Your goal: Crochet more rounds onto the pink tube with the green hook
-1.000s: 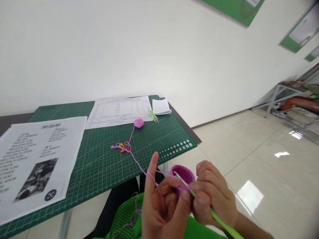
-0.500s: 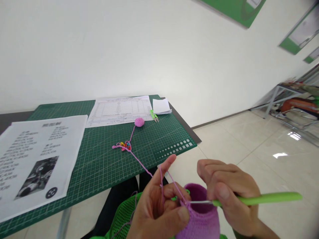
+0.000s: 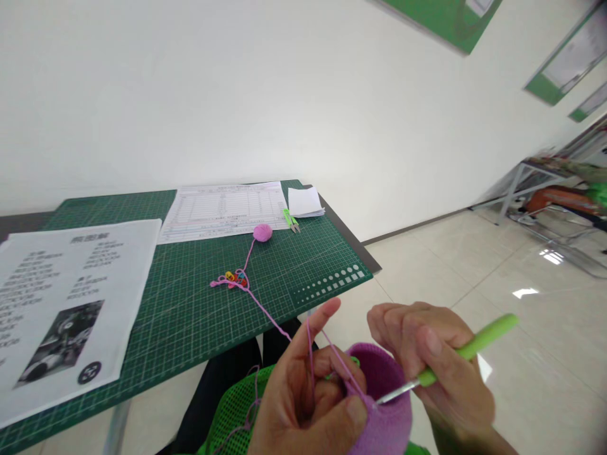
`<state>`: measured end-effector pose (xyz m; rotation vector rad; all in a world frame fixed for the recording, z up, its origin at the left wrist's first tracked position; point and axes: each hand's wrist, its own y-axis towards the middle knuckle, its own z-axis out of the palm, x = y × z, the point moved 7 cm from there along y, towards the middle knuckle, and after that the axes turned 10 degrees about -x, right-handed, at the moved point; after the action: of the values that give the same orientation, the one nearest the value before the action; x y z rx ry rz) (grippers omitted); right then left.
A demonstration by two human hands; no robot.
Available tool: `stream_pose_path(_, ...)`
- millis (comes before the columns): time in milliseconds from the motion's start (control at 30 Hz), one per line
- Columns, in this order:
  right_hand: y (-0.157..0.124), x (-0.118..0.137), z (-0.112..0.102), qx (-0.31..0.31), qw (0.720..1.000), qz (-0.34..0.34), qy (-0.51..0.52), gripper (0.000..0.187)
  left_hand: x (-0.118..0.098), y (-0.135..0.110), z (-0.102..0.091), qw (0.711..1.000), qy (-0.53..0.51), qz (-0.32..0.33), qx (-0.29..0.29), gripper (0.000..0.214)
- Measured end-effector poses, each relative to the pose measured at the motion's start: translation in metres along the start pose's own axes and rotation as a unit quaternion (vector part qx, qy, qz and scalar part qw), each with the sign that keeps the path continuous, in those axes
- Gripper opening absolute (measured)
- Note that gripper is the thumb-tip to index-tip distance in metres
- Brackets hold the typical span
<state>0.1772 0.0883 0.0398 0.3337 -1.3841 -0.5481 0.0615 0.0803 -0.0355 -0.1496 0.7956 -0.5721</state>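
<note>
My left hand [image 3: 313,392] pinches the rim of a hollow purple crochet piece [image 3: 386,423], its index finger raised with purple yarn [image 3: 334,351] looped over it. A crochet hook [image 3: 488,335] with a light green handle is gripped in my right hand [image 3: 431,354]. The hook's metal tip meets the rim beside my left thumb; whether it sits inside a stitch I cannot make out. A bit of green shows at the rim behind my left fingers. From my left hand the yarn runs up over the table edge to a small yarn ball [image 3: 262,232].
On the green cutting mat [image 3: 190,316] lie small colourful stitch markers [image 3: 236,279], green thread snips [image 3: 291,221], a stack of white paper [image 3: 305,201], a printed table sheet [image 3: 225,212] and a printed pattern sheet [image 3: 109,272]. A green mesh basket [image 3: 232,404] is below my left hand.
My right hand has tilted the hook so its handle end points further up and closer in. The hook tip has moved slightly right and down along the rim.
</note>
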Motion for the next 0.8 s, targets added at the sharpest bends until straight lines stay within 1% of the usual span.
stream_pose_path(33, -0.001, 0.002, 0.000, -0.009, 1.000, -0.014, -0.023, 0.045, 0.000, 0.000, 0.000, 1.000, -0.001, 0.007, -0.006, 0.068)
stream_pose_path(100, -0.003, 0.011, 0.004, 0.002, 0.989, -0.075, -0.125, 0.040, 0.000, -0.001, -0.002, 1.000, -0.004, 0.008, -0.024, 0.068)
stream_pose_path(133, -0.005, 0.016, 0.008, 0.015, 0.974, -0.119, -0.192, 0.037, 0.000, -0.001, -0.002, 0.999, -0.002, 0.012, -0.034, 0.067)
stream_pose_path(167, -0.006, 0.020, 0.011, 0.024, 0.953, -0.163, -0.255, 0.032, -0.002, -0.002, -0.003, 0.999, 0.003, 0.020, -0.046, 0.066)
stream_pose_path(233, -0.007, 0.023, 0.015, 0.028, 0.913, -0.226, -0.340, 0.025, -0.006, -0.003, -0.004, 0.996, 0.016, 0.048, -0.075, 0.064)
stream_pose_path(267, -0.007, 0.022, 0.016, 0.026, 0.903, -0.236, -0.358, 0.024, -0.008, -0.003, -0.004, 0.994, 0.019, 0.063, -0.091, 0.062)
stream_pose_path(300, -0.006, 0.020, 0.016, 0.023, 0.900, -0.242, -0.362, 0.024, -0.009, -0.004, -0.005, 0.992, 0.017, 0.075, -0.104, 0.061)
stream_pose_path(367, -0.004, 0.012, 0.018, 0.043, 0.908, -0.231, -0.348, 0.030, -0.008, -0.004, -0.006, 0.988, 0.011, 0.091, -0.121, 0.059)
stream_pose_path(433, -0.004, 0.005, 0.018, 0.052, 0.931, -0.200, -0.300, 0.036, -0.006, -0.003, -0.007, 0.987, 0.025, 0.103, -0.122, 0.061)
stream_pose_path(500, -0.003, -0.001, 0.013, 0.029, 0.963, -0.143, -0.227, 0.040, -0.003, -0.002, -0.008, 0.985, 0.049, 0.113, -0.124, 0.063)
stream_pose_path(567, -0.005, -0.006, 0.007, -0.006, 0.980, -0.092, -0.176, 0.042, -0.001, -0.001, -0.009, 0.984, 0.056, 0.107, -0.127, 0.061)
stream_pose_path(633, -0.008, -0.008, 0.005, -0.025, 0.982, -0.082, -0.170, 0.041, -0.001, 0.002, -0.008, 0.985, 0.033, 0.097, -0.136, 0.057)
stream_pose_path(733, -0.013, -0.007, 0.004, -0.038, 0.974, -0.108, -0.196, 0.039, -0.005, 0.005, -0.010, 0.981, -0.049, 0.078, -0.173, 0.050)
stream_pose_path(800, -0.014, -0.004, 0.003, -0.043, 0.967, -0.135, -0.212, 0.038, -0.005, 0.007, -0.013, 0.974, -0.100, 0.041, -0.199, 0.043)
